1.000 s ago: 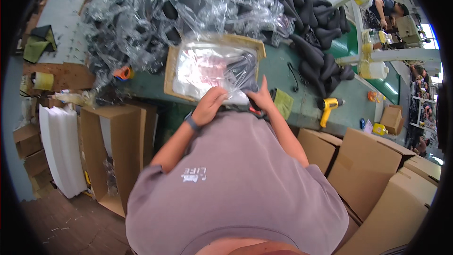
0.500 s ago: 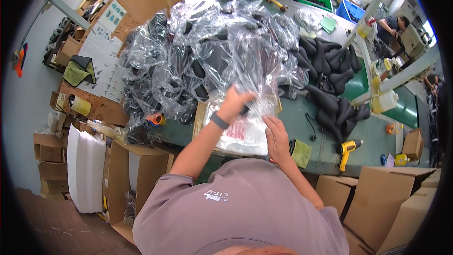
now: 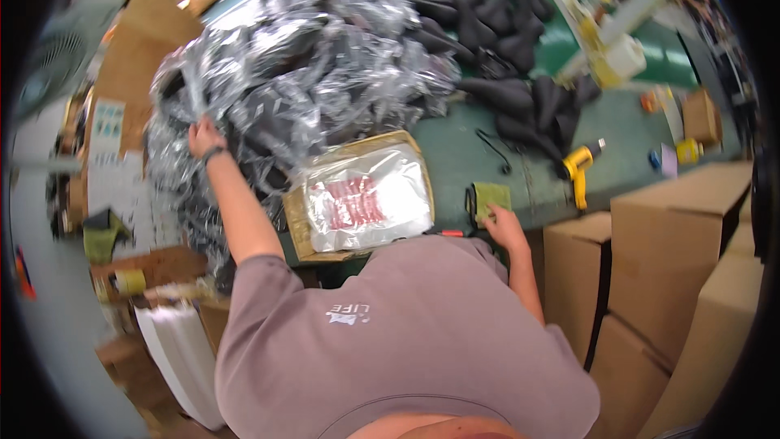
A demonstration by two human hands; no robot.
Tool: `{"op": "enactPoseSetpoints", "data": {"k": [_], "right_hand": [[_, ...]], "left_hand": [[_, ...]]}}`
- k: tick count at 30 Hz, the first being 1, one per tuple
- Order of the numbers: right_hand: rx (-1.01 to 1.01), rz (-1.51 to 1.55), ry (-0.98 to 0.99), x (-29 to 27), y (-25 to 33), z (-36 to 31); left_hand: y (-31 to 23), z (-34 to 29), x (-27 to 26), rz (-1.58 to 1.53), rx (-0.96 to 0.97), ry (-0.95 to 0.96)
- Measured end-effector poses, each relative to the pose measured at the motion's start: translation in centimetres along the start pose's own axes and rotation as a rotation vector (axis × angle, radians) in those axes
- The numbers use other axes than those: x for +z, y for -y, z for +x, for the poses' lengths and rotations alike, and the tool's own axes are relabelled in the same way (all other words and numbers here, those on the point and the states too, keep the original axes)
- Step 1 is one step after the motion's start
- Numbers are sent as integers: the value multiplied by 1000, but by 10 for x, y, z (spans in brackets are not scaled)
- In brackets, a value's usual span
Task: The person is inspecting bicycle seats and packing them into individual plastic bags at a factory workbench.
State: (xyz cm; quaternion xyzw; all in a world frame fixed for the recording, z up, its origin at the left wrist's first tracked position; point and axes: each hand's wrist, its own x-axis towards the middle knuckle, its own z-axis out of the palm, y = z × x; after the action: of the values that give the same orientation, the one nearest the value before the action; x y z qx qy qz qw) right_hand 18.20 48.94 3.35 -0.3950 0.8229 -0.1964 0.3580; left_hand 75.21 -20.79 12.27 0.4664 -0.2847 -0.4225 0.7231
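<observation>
My left hand (image 3: 205, 138) reaches to the left side of a heap of black bicycle saddles in clear plastic bags. Its slightly blurred fingers are closed on a clear plastic bag (image 3: 193, 89). By the table's front edge, my right hand (image 3: 505, 228) has its fingers closed at the lower edge of a folded green cloth (image 3: 492, 195). Between my arms lies an open cardboard box (image 3: 296, 223), with a stack of clear bags (image 3: 398, 195) bearing red print inside it.
Unwrapped black saddles (image 3: 536, 106) lie on the green table at right. A yellow heat gun (image 3: 578, 167) and a black cord (image 3: 491, 150) are nearer. Tall cardboard boxes (image 3: 666, 252) stand at front right; white foam sheets (image 3: 175, 358) stand at lower left.
My left hand has gone from above the box to the heap's left side. My right hand has left the plastic and moved to the green cloth. The view has shifted.
</observation>
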Motion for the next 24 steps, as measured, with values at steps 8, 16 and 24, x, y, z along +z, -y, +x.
{"op": "enactPoseSetpoints", "data": {"k": [8, 16, 24], "right_hand": [[59, -369, -518, -73, -16, 188], [534, -566, -382, -119, -129, 235], [340, -201, -454, -80, -13, 105]], "left_hand": [[3, -312, -29, 655, 229, 127], [5, -494, -30, 994, 141, 858], [19, -516, 16, 1055, 271, 1465]]}}
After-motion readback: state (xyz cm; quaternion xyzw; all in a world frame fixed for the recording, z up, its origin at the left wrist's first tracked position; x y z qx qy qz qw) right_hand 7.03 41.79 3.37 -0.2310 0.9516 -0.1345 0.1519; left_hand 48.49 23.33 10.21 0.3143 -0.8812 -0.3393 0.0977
